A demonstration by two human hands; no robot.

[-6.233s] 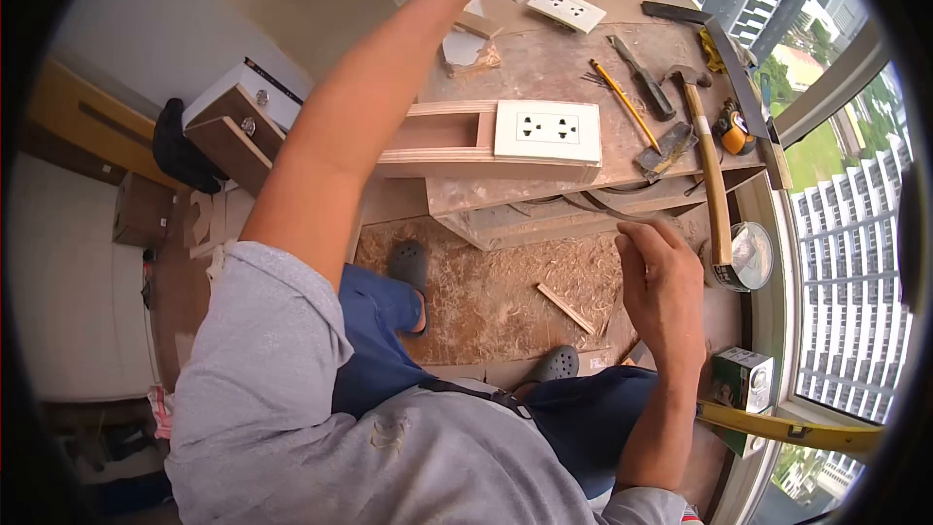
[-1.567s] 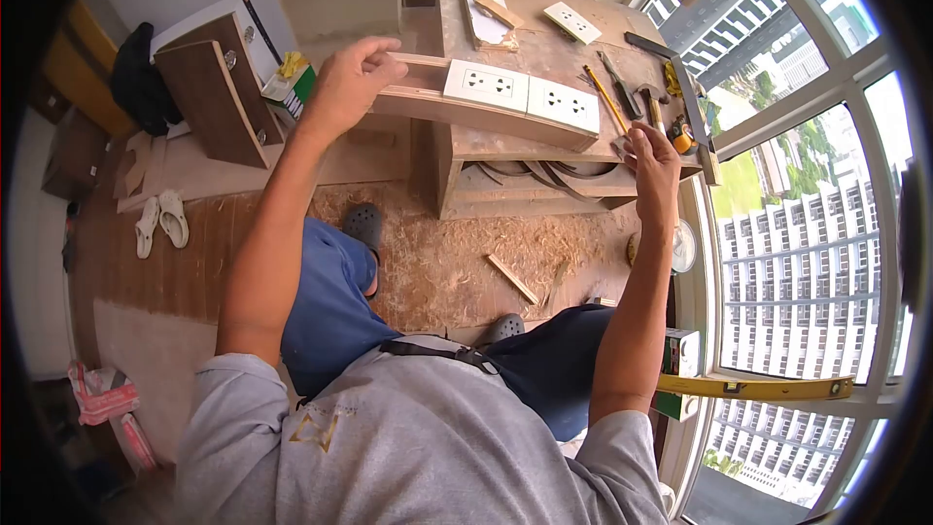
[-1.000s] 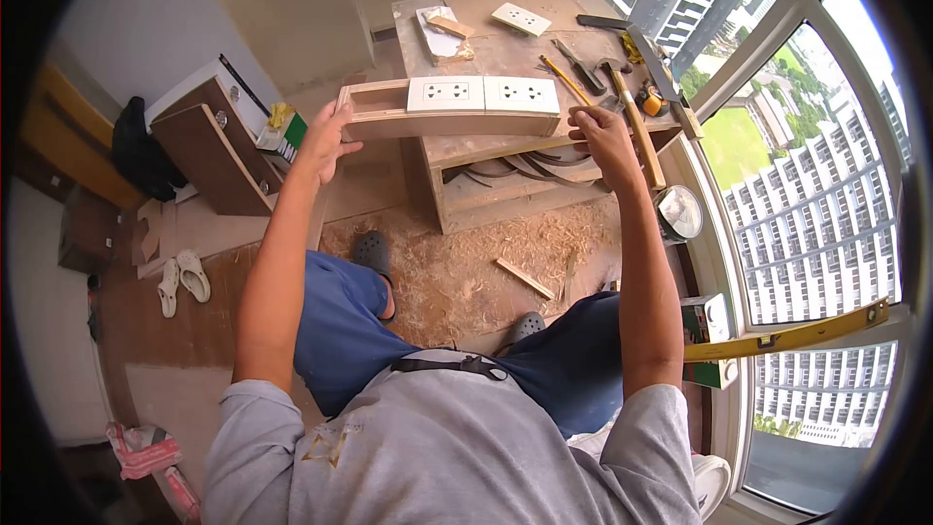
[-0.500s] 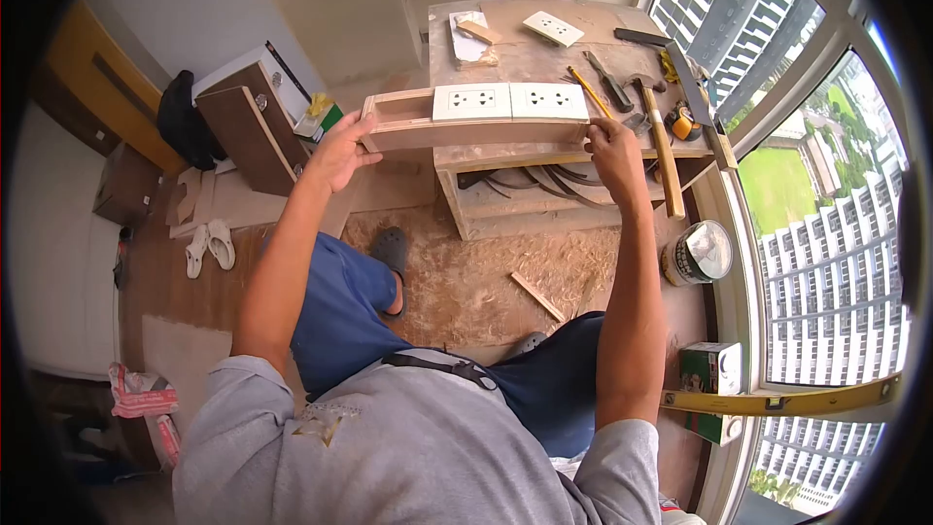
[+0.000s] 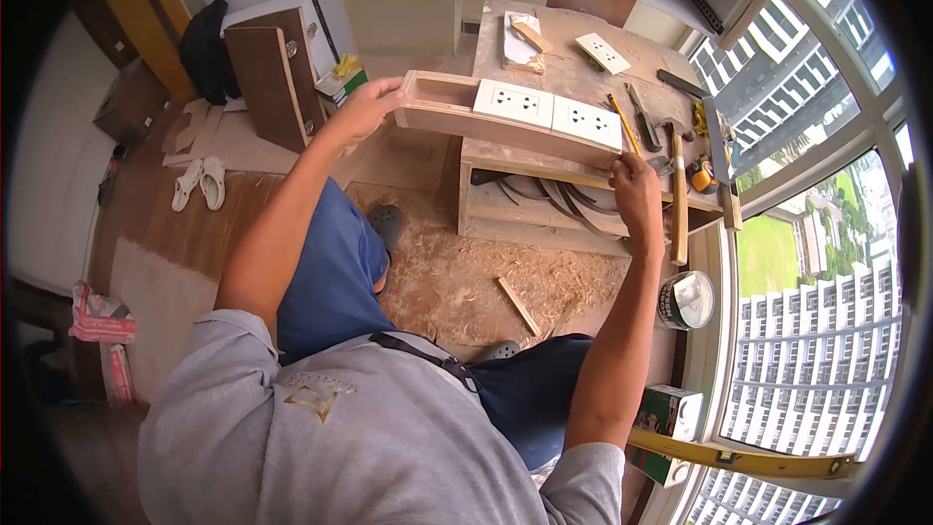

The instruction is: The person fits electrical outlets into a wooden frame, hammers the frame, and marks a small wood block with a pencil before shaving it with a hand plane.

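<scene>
In the head view I hold a long, shallow wooden box (image 5: 510, 129) in front of me, between both hands, its right end lower than its left. Two white socket outlets (image 5: 515, 103) sit side by side in its top face, filling the middle and right. At the left end the compartment is uncovered. My left hand (image 5: 358, 117) grips the left end, thumb on top and fingers at the end and underside. The lower right corner is pinched by my right hand (image 5: 637, 192), its fingertips partly hidden.
Beyond the box stands a dusty workbench (image 5: 564, 27). On it lie another socket outlet (image 5: 603, 53), a pencil (image 5: 625, 122), a chisel (image 5: 642, 118), a hammer (image 5: 680, 209) and a tape measure (image 5: 702, 175). A bucket (image 5: 686, 299) and a spirit level (image 5: 739, 457) are by the window. Shavings cover the floor.
The view has turned, so the room appears tilted clockwise. In the picture the box has shifted right and its right end sits lower. Both hands keep their hold on it.
</scene>
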